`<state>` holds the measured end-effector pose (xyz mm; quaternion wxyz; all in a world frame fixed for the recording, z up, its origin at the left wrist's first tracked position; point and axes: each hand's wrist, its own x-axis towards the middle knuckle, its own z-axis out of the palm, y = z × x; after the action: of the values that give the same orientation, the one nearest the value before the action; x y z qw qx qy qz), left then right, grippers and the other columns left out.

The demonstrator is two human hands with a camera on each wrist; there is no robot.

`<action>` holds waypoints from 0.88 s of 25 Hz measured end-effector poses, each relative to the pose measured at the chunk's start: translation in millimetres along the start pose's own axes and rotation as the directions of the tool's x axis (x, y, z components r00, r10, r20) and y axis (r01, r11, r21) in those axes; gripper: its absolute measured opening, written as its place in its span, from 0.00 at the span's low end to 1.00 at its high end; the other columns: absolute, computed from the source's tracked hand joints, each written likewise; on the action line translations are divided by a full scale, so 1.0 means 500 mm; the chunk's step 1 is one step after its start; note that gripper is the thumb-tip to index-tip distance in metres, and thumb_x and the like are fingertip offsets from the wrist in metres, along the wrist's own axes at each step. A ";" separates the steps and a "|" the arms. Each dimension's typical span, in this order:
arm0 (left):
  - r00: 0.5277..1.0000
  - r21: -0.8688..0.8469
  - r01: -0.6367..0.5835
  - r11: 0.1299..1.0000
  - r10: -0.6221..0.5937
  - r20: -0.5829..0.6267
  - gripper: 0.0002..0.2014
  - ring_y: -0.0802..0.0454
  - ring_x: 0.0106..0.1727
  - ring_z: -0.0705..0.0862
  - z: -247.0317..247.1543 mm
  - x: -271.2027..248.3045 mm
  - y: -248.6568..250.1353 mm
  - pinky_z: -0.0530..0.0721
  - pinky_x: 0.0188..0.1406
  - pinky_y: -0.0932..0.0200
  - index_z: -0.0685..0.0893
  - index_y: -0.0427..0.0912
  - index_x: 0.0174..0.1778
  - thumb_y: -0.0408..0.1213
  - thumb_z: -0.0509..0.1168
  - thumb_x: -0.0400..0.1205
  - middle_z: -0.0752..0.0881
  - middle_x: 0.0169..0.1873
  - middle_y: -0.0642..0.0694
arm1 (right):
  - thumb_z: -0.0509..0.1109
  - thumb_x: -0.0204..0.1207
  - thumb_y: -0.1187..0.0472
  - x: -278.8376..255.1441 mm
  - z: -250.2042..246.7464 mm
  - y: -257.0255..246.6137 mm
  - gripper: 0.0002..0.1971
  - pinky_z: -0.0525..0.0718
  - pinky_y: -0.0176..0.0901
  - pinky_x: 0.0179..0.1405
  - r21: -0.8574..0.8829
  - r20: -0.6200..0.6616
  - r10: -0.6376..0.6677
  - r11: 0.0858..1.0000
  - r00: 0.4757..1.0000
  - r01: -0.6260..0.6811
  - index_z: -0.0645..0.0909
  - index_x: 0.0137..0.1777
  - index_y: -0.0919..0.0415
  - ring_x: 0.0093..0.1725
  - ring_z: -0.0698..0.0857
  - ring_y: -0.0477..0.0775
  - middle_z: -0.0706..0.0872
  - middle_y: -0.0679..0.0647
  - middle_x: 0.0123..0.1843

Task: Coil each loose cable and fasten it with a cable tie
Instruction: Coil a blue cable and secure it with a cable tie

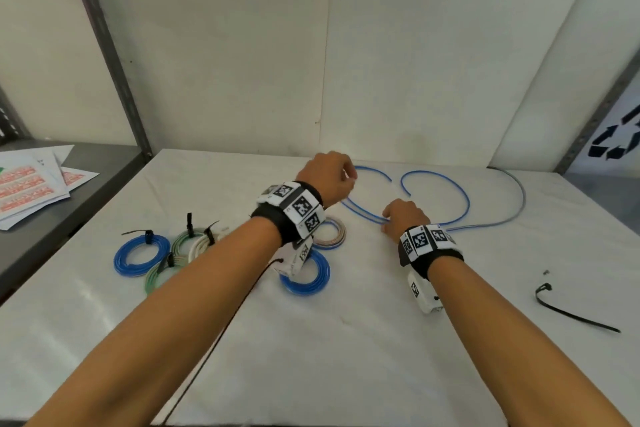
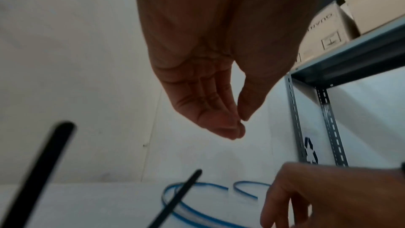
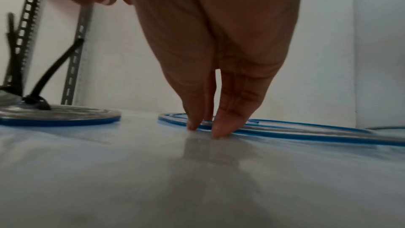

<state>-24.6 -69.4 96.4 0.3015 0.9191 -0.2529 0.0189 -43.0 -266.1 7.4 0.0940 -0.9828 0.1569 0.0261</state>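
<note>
While pressed flat, blue cable lies under right hand.

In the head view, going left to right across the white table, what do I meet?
Tied blue coil → tied green and white coils → second blue coil under the left wrist → left hand → right hand on the loose blue cable → grey cable → loose cable tie.
</note>
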 end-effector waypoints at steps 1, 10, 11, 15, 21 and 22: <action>0.999 0.011 -0.011 1.000 0.010 0.036 0.05 0.46 0.52 0.87 0.019 0.018 0.005 0.85 0.53 0.53 0.88 0.47 0.51 0.40 0.69 0.81 0.88 0.45 0.48 | 0.73 0.81 0.59 0.012 0.000 0.008 0.14 0.85 0.51 0.56 -0.026 -0.003 0.000 1.000 1.000 0.000 0.84 0.64 0.62 0.60 0.86 0.64 0.86 0.62 0.63; 0.968 -0.018 -0.190 0.982 0.191 0.165 0.22 0.44 0.58 0.84 0.138 0.111 0.053 0.79 0.65 0.49 0.79 0.42 0.71 0.36 0.72 0.81 0.84 0.63 0.43 | 0.73 0.80 0.63 0.037 -0.102 0.149 0.10 0.82 0.50 0.50 -0.134 -0.232 0.118 0.979 0.965 -0.152 0.84 0.59 0.63 0.59 0.86 0.67 0.86 0.63 0.60; 0.957 -0.008 -0.233 0.972 0.231 0.177 0.26 0.42 0.62 0.83 0.152 0.123 0.077 0.77 0.67 0.51 0.75 0.42 0.77 0.36 0.72 0.82 0.79 0.69 0.41 | 0.73 0.79 0.63 0.035 -0.120 0.156 0.10 0.83 0.51 0.51 -0.111 -0.252 0.122 0.982 0.960 -0.154 0.84 0.59 0.62 0.60 0.86 0.67 0.86 0.64 0.60; 0.937 0.040 -0.315 0.948 0.304 0.172 0.25 0.40 0.73 0.77 0.200 0.185 0.162 0.72 0.69 0.52 0.72 0.42 0.81 0.39 0.66 0.86 0.76 0.74 0.39 | 0.75 0.80 0.59 0.015 -0.190 0.180 0.07 0.81 0.49 0.46 0.113 -0.372 0.106 0.991 0.922 -0.068 0.86 0.54 0.59 0.55 0.86 0.67 0.88 0.62 0.55; 0.911 -0.069 -0.384 0.921 0.366 -0.190 0.14 0.40 0.50 0.83 0.177 0.243 0.188 0.82 0.51 0.43 0.87 0.44 0.48 0.50 0.63 0.87 0.90 0.41 0.44 | 0.67 0.86 0.56 -0.016 -0.220 0.281 0.08 0.70 0.47 0.41 0.208 -0.644 0.167 0.977 0.747 -0.040 0.84 0.53 0.59 0.52 0.85 0.67 0.88 0.59 0.52; 0.897 -0.207 -0.413 0.887 0.355 -0.264 0.14 0.44 0.41 0.84 0.166 0.240 0.193 0.84 0.44 0.44 0.85 0.44 0.44 0.50 0.63 0.86 0.88 0.34 0.47 | 0.65 0.86 0.56 -0.008 -0.208 0.299 0.09 0.70 0.47 0.41 0.197 -0.596 0.204 0.975 0.777 -0.105 0.83 0.53 0.61 0.52 0.85 0.68 0.88 0.61 0.52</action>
<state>24.1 -237.1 103.6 0.4344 0.7955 -0.3960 0.1467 -91.2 -424.6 83.3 0.1107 -0.9116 0.2604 -0.2981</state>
